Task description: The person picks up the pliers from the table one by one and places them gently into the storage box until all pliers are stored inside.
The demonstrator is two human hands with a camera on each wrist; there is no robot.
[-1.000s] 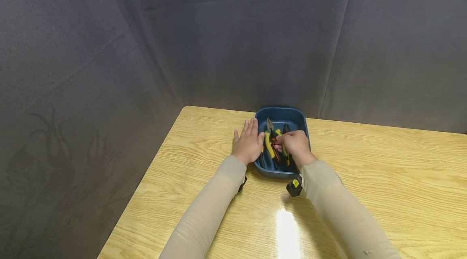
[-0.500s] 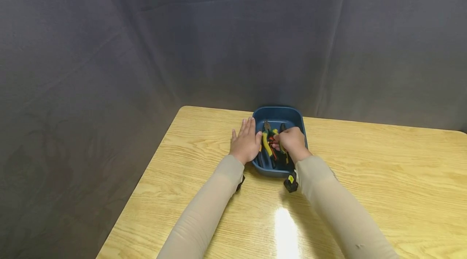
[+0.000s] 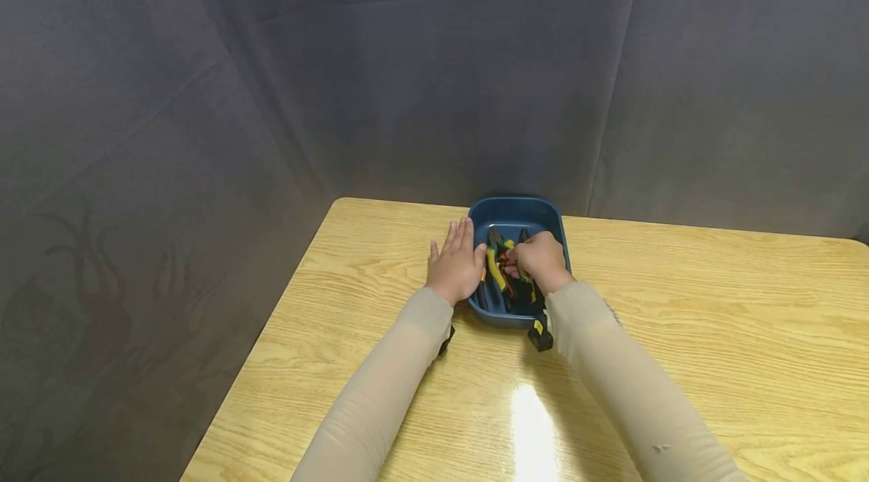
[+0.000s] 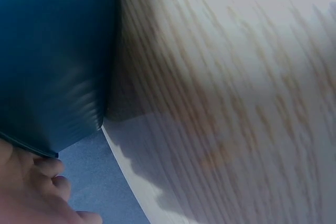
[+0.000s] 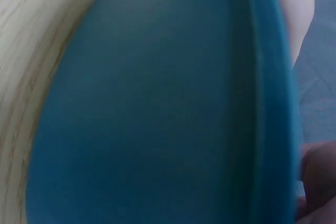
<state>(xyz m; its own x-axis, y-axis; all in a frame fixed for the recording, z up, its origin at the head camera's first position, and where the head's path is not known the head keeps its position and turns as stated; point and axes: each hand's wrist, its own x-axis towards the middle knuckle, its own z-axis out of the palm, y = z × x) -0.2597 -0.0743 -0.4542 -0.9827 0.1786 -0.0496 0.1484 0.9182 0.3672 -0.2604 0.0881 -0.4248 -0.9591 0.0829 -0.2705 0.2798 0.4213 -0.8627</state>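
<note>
A dark blue rectangular bin (image 3: 516, 207) stands near the table's back edge, with several hand tools inside. My left hand (image 3: 455, 268) lies with straight fingers along the bin's left rim. In the bin, pliers (image 3: 495, 259) with yellow-and-green handles point away from me. My right hand (image 3: 541, 259) reaches in at the right side, its curled fingers pinching a tool with yellow-and-black handles, seemingly another pair of pliers (image 3: 523, 273). The hand hides much of this tool. Red-and-black handles lie between the two. In the right wrist view the bin wall (image 5: 152, 103) covers most of the fingers.
The wooden table (image 3: 679, 316) extends to the right and toward me. Dark grey cloth (image 3: 434, 90) hangs behind it and on the left. Black wrist devices (image 3: 540, 336) sit under both wrists, the right one close to the bin's front rim.
The head view has shifted slightly, so bin and hands sit a little further left. My right hand has crept slightly forward inside the bin. My left hand stays on the rim.
</note>
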